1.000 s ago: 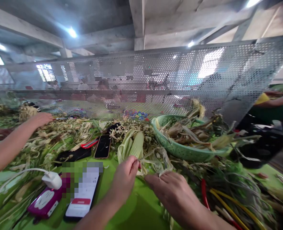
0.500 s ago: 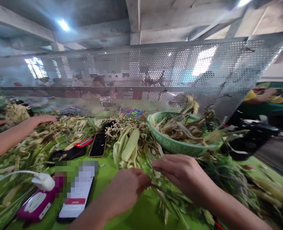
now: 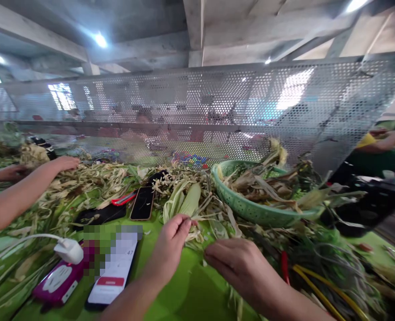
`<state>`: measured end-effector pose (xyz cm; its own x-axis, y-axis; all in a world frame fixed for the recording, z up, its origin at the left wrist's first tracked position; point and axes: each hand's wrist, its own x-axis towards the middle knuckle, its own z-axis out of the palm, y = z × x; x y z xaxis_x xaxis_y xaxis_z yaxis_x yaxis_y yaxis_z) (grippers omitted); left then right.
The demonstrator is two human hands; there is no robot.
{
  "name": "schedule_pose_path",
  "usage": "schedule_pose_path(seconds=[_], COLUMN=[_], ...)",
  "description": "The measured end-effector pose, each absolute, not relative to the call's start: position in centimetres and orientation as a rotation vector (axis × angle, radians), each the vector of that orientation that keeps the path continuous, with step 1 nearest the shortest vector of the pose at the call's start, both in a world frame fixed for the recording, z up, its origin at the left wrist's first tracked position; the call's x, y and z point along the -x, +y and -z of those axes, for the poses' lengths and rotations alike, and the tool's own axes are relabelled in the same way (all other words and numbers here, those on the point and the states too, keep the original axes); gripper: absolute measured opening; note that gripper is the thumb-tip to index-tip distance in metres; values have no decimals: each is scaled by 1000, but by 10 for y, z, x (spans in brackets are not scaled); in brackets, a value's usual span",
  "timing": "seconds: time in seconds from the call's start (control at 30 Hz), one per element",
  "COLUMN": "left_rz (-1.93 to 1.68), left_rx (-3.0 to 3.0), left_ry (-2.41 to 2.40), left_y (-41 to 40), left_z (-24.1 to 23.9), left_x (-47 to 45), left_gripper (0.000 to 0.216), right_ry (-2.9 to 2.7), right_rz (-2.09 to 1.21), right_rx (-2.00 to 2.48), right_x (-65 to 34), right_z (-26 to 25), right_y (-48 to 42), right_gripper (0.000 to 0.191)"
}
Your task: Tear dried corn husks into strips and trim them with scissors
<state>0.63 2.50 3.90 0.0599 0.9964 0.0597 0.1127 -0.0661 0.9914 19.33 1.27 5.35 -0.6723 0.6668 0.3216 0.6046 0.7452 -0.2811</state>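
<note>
My left hand [image 3: 173, 240] is closed in a pinch, thumb against fingers, on a thin pale strip of corn husk [image 3: 207, 217]. Just beyond the fingertips lies a bundle of pale green corn husks [image 3: 190, 200], folded leaves spreading to its left. My right hand [image 3: 237, 263] hovers low over the green table [image 3: 187, 290], palm down, fingers bent and pressed together. Whatever may be in those fingers is hidden from me. Loose dry husk strips lie between the right hand and a green plastic basket [image 3: 267, 214] heaped with dry husks.
Left of my hands are a lit phone [image 3: 112, 276], a purple power bank [image 3: 55, 283] with a white plug [image 3: 68, 250], and a dark phone [image 3: 142, 203]. Red-handled [image 3: 285, 266] and yellow-handled [image 3: 318, 287] tools lie right. Another person's arm [image 3: 26, 191] reaches in from the left. A perforated metal screen [image 3: 191, 98] stands behind.
My left hand has lifted and turned, now pinching a husk strip near the bundle. My right hand has drawn slightly nearer. Red and yellow handles now show where greenery covered the right side.
</note>
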Motion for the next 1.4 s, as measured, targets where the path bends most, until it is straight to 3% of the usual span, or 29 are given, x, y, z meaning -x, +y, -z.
schedule_pose_path(seconds=[0.1,0.37,0.6,0.7,0.83,0.93,1.23,1.4], left_rz=[-1151,-1150,-1220,-1215,-1240,-1247,-1234,-1274], left_rx=[-1321,-1341,-1689,-1779,-1792,-1798,-2065,-2263], left_ry=[1194,1252,1483,1496,1465,1451,1481,1469], left_y=[27,25,21,19,17,15,11,7], left_z=[-37,-37,-43,-40,-34,-30,-23,-17], left_x=[-7,-11,-8,-10,-17,-23,-25,-28], left_gripper=[38,26,20,20,20,18,19,25], right_ry=[-2565,-2622,-2466,-2256,-1734,-1392,-1283,-1271], right_rz=[-55,-43,21,-245,-1212,-1567,-1493,-1427], right_rx=[933,777,1000,1125,1131,983,995,1114], right_x=[-189,-185,-198,-203,-193,-179,-172,-175], right_z=[-54,-54,-70,-69,-57,-52,-51,-50], right_y=[5,-3,15,21,19,11,11,11], right_gripper=[23,22,14,18,18,26,28,40])
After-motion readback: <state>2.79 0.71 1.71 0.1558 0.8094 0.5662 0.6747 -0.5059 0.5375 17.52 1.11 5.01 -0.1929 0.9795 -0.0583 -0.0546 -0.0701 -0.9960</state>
